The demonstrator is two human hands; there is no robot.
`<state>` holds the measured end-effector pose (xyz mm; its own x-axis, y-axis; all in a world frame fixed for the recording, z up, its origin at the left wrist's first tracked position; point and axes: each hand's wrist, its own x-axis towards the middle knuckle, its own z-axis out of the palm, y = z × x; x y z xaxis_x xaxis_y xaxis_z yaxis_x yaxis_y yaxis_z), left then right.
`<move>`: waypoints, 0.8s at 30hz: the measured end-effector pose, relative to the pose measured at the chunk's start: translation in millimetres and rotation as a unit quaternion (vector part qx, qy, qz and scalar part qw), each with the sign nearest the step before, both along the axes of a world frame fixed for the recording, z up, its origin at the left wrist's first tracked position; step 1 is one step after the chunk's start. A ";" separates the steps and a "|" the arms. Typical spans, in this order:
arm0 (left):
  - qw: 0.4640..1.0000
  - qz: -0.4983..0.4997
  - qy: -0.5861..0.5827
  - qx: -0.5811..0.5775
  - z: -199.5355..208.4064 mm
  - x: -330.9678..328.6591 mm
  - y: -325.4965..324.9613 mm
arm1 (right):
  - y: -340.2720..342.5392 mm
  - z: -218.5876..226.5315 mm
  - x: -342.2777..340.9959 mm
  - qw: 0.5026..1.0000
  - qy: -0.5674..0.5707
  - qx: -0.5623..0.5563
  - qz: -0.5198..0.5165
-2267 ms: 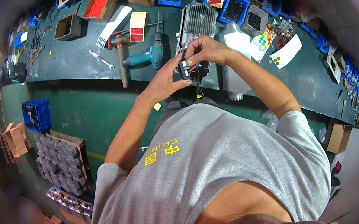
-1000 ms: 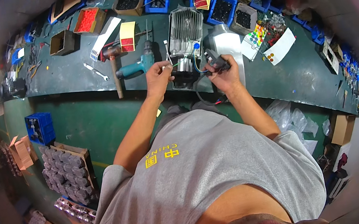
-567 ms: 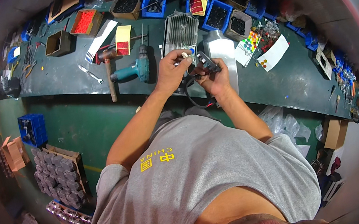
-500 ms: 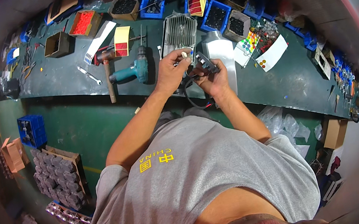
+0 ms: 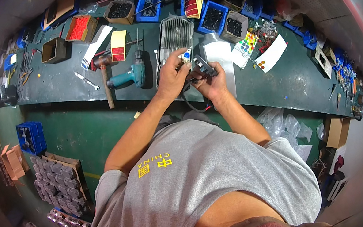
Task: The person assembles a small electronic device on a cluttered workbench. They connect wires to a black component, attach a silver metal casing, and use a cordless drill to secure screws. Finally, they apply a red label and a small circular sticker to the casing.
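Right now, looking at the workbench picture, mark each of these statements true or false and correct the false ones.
1. Both hands are together on a small dark part with a black cable. True: the left hand and right hand meet on the small dark part.
2. The teal power drill lies to the right of the hands. False: it lies to their left.
3. A hammer lies beside the drill. True.
4. The finned grey metal housing hangs off the bench edge. False: it lies on the green bench beyond the hands.
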<state>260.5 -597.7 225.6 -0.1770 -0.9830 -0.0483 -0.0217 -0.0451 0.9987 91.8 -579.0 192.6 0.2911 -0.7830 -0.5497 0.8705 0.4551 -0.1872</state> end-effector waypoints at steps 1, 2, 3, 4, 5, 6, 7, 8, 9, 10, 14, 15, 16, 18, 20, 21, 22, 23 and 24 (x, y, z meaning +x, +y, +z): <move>0.999 0.020 0.035 0.020 -2.2 -2.1 0.1 | -0.9 0.5 0.9 1.000 0.010 0.006 0.001; 0.996 0.040 0.069 0.040 -4.3 -3.0 0.2 | -1.6 1.1 1.4 1.000 0.021 0.012 0.003; 0.996 0.039 0.067 0.045 -6.3 -2.5 0.2 | -1.9 2.0 1.6 1.000 0.023 0.009 0.007; 0.996 0.038 0.065 0.050 -4.0 -2.3 0.0 | -1.9 2.3 1.6 1.000 0.025 0.007 0.010; 0.996 0.036 0.063 0.056 -2.4 -2.0 0.0 | -1.8 2.3 1.5 1.000 0.027 0.004 0.013; 0.996 0.020 0.065 0.049 -2.4 -1.4 0.0 | -1.9 0.8 1.1 0.999 0.030 0.002 0.015; 0.997 0.004 0.067 0.043 -1.8 -0.2 0.0 | -2.4 0.1 1.2 0.999 0.033 0.000 0.017; 0.997 -0.012 0.069 0.036 -1.2 0.8 0.0 | -2.6 -0.4 1.4 0.999 0.036 -0.002 0.019; 0.997 -0.017 0.060 0.037 -0.6 1.6 0.3 | -2.7 -0.6 1.8 0.999 0.038 0.001 0.017; 0.998 -0.021 0.050 0.038 1.1 2.2 0.6 | -3.1 2.2 3.4 0.999 0.039 0.005 0.015; 0.995 -0.038 0.073 0.054 7.9 2.3 2.3 | -3.2 7.0 5.4 0.999 0.043 0.008 0.015; 0.995 -0.038 0.078 0.057 7.9 2.1 2.2 | -3.1 6.4 5.3 0.999 0.041 0.009 0.017; 0.994 -0.037 0.084 0.060 7.8 1.8 2.2 | -2.8 4.9 4.6 0.999 0.038 0.009 0.019; 0.993 -0.036 0.090 0.062 6.8 1.2 2.0 | -2.0 0.3 2.3 1.000 0.022 0.003 0.020; 0.993 -0.035 0.091 0.060 3.6 1.0 1.4 | -1.6 -6.5 -0.7 1.000 -0.007 -0.009 0.019; 0.994 -0.034 0.083 0.055 2.2 1.2 1.4 | -1.5 -9.9 -1.7 1.000 -0.007 -0.011 0.020; 0.995 -0.033 0.074 0.050 1.0 1.4 1.4 | -1.7 -11.6 -1.9 1.000 -0.008 -0.013 0.021; 0.996 -0.032 0.065 0.046 -0.4 1.5 1.4 | -1.6 -13.1 -2.2 1.000 -0.009 -0.014 0.022; 0.997 -0.031 0.062 0.045 -2.5 1.3 1.6 | -1.3 -14.6 -2.6 1.000 -0.007 -0.014 0.023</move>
